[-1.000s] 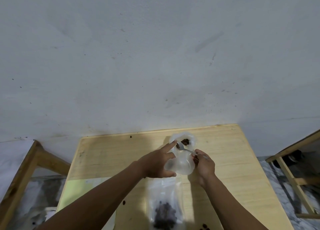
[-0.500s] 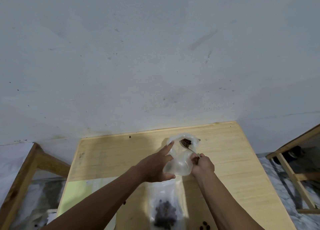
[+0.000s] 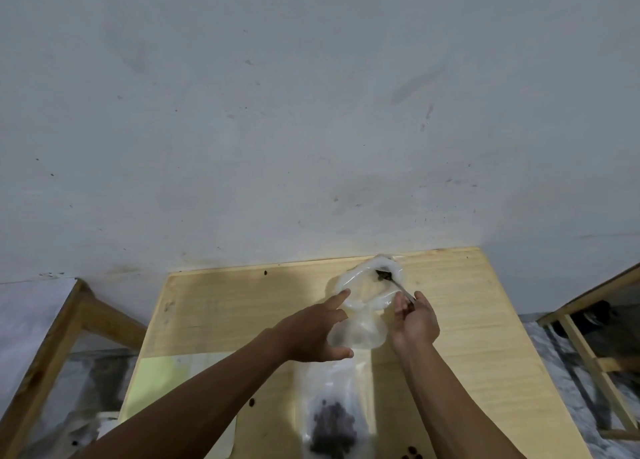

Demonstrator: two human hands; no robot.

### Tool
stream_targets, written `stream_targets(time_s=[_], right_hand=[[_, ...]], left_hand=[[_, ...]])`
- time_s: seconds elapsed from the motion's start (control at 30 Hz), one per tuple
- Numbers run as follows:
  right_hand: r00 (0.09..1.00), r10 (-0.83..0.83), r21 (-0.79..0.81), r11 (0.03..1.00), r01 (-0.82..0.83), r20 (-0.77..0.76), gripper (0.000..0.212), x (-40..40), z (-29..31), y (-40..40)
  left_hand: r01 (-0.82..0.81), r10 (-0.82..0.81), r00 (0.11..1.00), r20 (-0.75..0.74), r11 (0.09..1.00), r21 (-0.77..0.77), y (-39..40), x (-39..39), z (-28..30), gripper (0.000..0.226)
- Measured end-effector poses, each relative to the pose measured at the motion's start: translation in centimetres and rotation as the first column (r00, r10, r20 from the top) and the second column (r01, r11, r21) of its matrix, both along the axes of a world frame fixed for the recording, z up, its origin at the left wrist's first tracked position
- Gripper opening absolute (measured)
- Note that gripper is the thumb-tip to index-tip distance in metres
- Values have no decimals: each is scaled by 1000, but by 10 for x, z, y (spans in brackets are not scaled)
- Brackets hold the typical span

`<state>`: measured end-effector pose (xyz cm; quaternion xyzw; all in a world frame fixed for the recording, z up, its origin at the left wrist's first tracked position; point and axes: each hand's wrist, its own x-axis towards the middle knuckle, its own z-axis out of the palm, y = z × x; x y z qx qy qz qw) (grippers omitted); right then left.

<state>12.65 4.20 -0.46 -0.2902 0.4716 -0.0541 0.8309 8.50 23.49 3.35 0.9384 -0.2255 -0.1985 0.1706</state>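
My left hand (image 3: 311,330) cups the clear bag (image 3: 363,323) over the table (image 3: 242,306), my right hand (image 3: 414,320) pinches the spoon (image 3: 398,285) with beans (image 3: 382,275) at the bag's mouth, and I think lots more wait in the other bag (image 3: 332,417).

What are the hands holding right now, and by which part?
The right hand pinches a spoon by its handle end; the left hand grips the clear bag round its lower side.

Left hand (image 3: 311,330) forefinger straight, thumb spread wide; right hand (image 3: 414,320) palm turned inward, fingertips pinched
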Motion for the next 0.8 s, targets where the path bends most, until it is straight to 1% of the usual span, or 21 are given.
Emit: stream_targets(time_s=[0.13, 0.27, 0.33, 0.43, 0.6, 0.73, 0.8], right_hand=[[997, 81, -29, 996, -81, 11, 28, -3, -2, -5], [977, 210, -154, 967, -204, 27, 27, -7, -7, -11], [957, 286, -223, 936, -271, 38, 24, -9, -9, -13], [928, 367, -329, 885, -330, 56, 22, -9, -7, -17], [900, 427, -481, 810, -335, 91, 27, -6, 5, -28], [869, 488, -559, 743, -367, 78, 29, -5, 11, -41], [850, 523, -565, 721, -400, 65, 29, -7, 10, -44]], left_hand=[[-32, 32, 999, 16, 999, -18, -2, 5, -2, 48], [-96, 96, 995, 33, 995, -19, -4, 13, -6, 60], [-134, 135, 990, 49, 991, -26, -7, 16, -7, 61], [-189, 193, 977, 90, 981, -52, -8, 21, -12, 59], [-220, 220, 968, 122, 975, -8, -5, 30, -20, 63], [-227, 225, 969, 103, 974, 5, -5, 31, -23, 68], [-246, 246, 966, 73, 969, -6, -7, 31, -24, 69]])
